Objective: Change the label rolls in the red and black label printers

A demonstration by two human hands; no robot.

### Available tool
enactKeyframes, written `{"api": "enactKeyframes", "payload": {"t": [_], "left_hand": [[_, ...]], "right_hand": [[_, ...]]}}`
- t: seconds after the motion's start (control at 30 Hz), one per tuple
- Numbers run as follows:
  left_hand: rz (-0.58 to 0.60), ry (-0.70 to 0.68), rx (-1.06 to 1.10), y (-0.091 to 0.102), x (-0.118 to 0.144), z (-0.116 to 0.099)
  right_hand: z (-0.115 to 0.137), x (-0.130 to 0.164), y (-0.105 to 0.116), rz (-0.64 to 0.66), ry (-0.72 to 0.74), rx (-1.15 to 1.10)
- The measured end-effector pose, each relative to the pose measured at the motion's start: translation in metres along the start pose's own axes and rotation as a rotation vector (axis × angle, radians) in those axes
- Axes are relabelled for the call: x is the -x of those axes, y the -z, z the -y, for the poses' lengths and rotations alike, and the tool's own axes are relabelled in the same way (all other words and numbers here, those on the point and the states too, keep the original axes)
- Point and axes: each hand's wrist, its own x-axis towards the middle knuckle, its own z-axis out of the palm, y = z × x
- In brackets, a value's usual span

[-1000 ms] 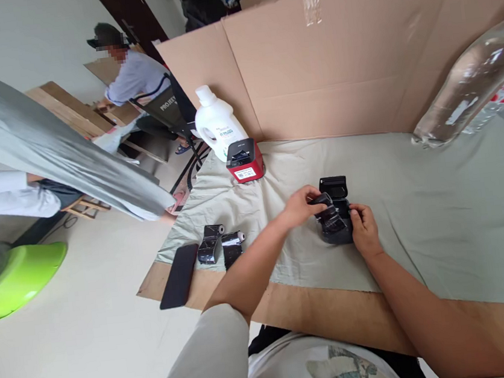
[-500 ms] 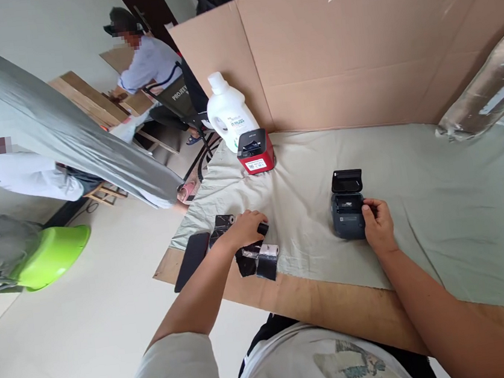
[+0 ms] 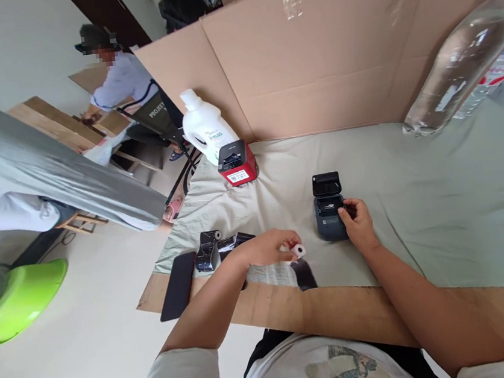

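My left hand (image 3: 273,246) pinches a small white paper roll (image 3: 299,250), its hollow core facing right and a loose black strip (image 3: 305,274) hanging from it. On the cloth to the right stands a dark portable label printer (image 3: 332,228), its black lid (image 3: 326,184) flipped up. My right hand (image 3: 360,223) grips the printer's right side, thumb on its front and fingers behind. Other rolls with shiny black strips (image 3: 206,252) lie to the left, some of them hidden under my left forearm. Beside them is a dark phone-like slab (image 3: 178,287).
A red and black box-shaped device (image 3: 237,163) and a white detergent jug (image 3: 208,124) stand at the table's back left. Behind runs a cardboard panel (image 3: 321,78). Large clear bottles (image 3: 460,62) lean at back right. Two people sit at the left, near a green basin (image 3: 23,300).
My left hand has moved right from the pile of rolls toward the printer, carrying one roll with its black strip. My right hand stays on the printer. The view has shifted slightly.
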Motion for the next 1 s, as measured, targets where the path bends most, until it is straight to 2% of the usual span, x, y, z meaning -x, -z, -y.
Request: {"api": "enactKeyframes", "payload": {"t": [0.07,0.2,0.3,0.37,0.6,0.73,1.0], "left_hand": [[-0.085,-0.094,0.076,0.003,-0.024,-0.019],[-0.327,-0.189,-0.056,0.004,-0.085,-0.044],[-0.362,-0.149,-0.227,0.001,-0.123,-0.048],[-0.346,-0.095,-0.315,-0.002,-0.137,-0.047],[-0.371,-0.028,-0.4,-0.005,-0.141,-0.04],[-0.361,-0.008,-0.438,-0.004,-0.142,-0.045],[-0.32,0.076,-0.506,-0.003,-0.142,-0.057]], "right_hand": [[0.0,0.0,0.0,0.0,0.002,0.005],[-0.003,-0.001,0.001,0.031,0.024,-0.01],[-0.005,-0.001,0.001,0.045,0.037,-0.008],[-0.004,0.0,0.002,0.038,0.035,-0.004],[0.002,0.001,0.002,0.043,0.097,0.013],[0.005,0.002,0.003,0.044,0.132,0.011],[0.005,0.0,0.003,0.057,0.11,0.026]]}}
